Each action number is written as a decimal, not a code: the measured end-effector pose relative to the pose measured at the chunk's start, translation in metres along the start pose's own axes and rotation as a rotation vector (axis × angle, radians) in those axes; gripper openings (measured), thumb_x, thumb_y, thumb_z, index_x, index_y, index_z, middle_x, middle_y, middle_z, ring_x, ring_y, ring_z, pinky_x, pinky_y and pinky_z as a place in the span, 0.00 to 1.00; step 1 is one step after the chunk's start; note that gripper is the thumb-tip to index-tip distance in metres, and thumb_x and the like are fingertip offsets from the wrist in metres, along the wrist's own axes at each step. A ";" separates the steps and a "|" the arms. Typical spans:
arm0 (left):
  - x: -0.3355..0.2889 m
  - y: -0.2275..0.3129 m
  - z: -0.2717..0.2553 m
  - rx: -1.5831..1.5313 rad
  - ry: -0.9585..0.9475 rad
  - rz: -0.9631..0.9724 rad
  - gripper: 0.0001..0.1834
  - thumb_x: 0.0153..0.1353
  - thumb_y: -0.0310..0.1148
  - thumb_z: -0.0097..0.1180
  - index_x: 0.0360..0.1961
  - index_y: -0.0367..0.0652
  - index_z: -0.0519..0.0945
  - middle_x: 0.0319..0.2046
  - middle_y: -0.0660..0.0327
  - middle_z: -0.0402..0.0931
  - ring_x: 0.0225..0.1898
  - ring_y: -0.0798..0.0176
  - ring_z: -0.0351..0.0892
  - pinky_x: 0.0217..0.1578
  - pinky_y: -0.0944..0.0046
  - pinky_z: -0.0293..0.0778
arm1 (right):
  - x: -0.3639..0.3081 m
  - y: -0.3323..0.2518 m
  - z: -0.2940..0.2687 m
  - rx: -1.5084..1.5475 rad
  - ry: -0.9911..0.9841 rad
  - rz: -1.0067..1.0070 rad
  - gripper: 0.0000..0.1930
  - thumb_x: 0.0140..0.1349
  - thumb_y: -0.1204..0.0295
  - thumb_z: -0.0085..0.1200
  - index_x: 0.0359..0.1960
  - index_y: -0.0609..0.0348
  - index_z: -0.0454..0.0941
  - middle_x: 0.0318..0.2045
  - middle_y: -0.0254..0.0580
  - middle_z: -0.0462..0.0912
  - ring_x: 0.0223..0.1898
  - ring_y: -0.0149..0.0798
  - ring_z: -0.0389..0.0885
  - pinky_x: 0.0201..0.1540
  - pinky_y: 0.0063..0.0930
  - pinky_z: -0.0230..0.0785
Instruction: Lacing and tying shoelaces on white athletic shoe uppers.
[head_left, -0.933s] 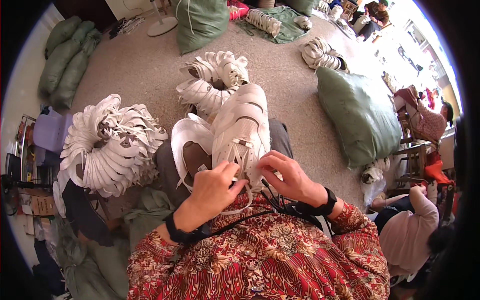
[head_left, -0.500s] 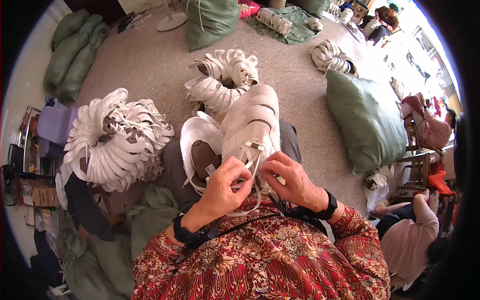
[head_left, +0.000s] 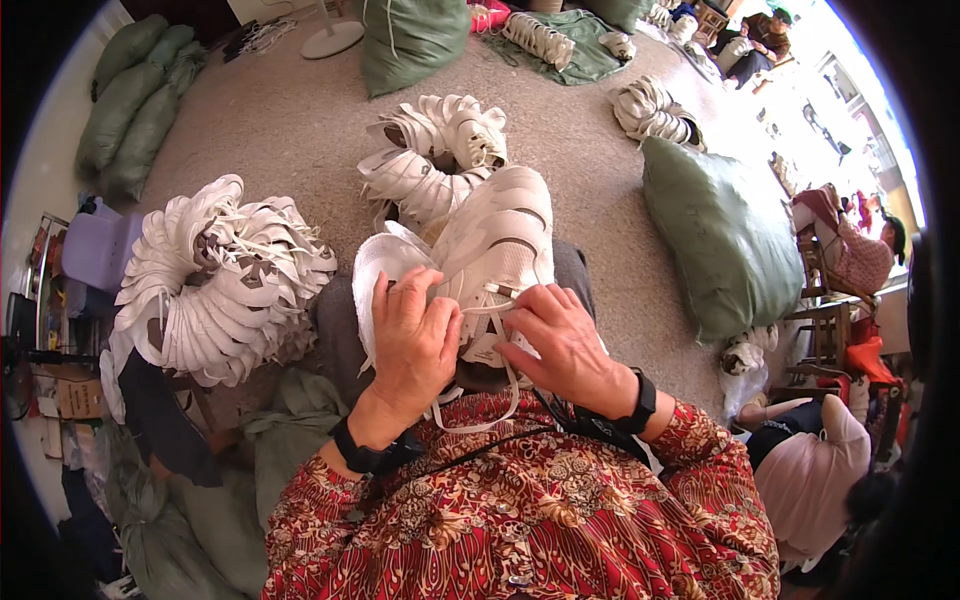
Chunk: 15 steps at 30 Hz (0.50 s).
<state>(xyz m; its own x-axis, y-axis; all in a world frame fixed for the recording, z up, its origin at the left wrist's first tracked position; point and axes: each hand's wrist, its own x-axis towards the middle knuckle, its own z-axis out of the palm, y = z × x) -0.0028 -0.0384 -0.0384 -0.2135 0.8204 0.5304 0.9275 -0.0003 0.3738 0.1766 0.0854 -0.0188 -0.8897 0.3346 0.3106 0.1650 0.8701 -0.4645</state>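
In front of me on my lap lies a white sneaker upper (head_left: 505, 225), its toe pointing away from me. White laces (head_left: 500, 330) cross its front and one hangs in a loop toward my shirt. My left hand (head_left: 413, 330) grips the upper's left side, fingers bent over its edge. At the eyelets my right hand (head_left: 565, 345) is closed, thumb and forefinger pinching the lace; the exact fingertip contact is partly hidden. A second white upper (head_left: 375, 265), opened out, sits to the left, partly behind my left hand.
Nested white uppers form a coiled pile (head_left: 225, 290) at left and another stack (head_left: 440, 150) ahead. A stuffed green sack (head_left: 720, 240) stands at right, more sacks (head_left: 130, 120) far left. A lilac plastic chair (head_left: 100, 245) is at left. People sit along the right side.
My left hand has moved up and left from the laces onto the upper's side. My right hand has stayed at the eyelets, its fingers shifted slightly left.
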 end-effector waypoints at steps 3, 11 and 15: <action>-0.003 0.003 0.004 -0.092 -0.020 0.010 0.09 0.55 0.22 0.63 0.36 0.39 0.77 0.46 0.55 0.73 0.48 0.47 0.74 0.56 0.46 0.65 | 0.003 -0.002 0.007 -0.032 0.013 0.018 0.10 0.54 0.71 0.66 0.35 0.56 0.79 0.39 0.41 0.73 0.42 0.46 0.73 0.51 0.38 0.62; -0.006 -0.003 0.015 -0.400 -0.043 -0.131 0.06 0.61 0.21 0.59 0.37 0.36 0.74 0.42 0.52 0.73 0.45 0.47 0.74 0.49 0.54 0.71 | 0.007 0.001 0.008 0.287 0.026 0.134 0.06 0.55 0.76 0.63 0.33 0.59 0.78 0.34 0.39 0.79 0.38 0.40 0.79 0.46 0.37 0.69; 0.001 -0.006 0.014 -0.502 -0.081 -0.149 0.05 0.61 0.21 0.58 0.36 0.37 0.74 0.41 0.51 0.72 0.44 0.47 0.74 0.48 0.55 0.70 | 0.002 0.011 -0.005 0.951 -0.054 0.502 0.03 0.64 0.78 0.59 0.37 0.62 0.77 0.32 0.40 0.85 0.33 0.32 0.82 0.40 0.29 0.76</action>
<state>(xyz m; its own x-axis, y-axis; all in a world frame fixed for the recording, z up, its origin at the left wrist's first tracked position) -0.0046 -0.0294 -0.0508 -0.2893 0.8739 0.3906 0.6235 -0.1376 0.7696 0.1785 0.0980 -0.0191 -0.8336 0.5388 -0.1215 0.1388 -0.0085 -0.9903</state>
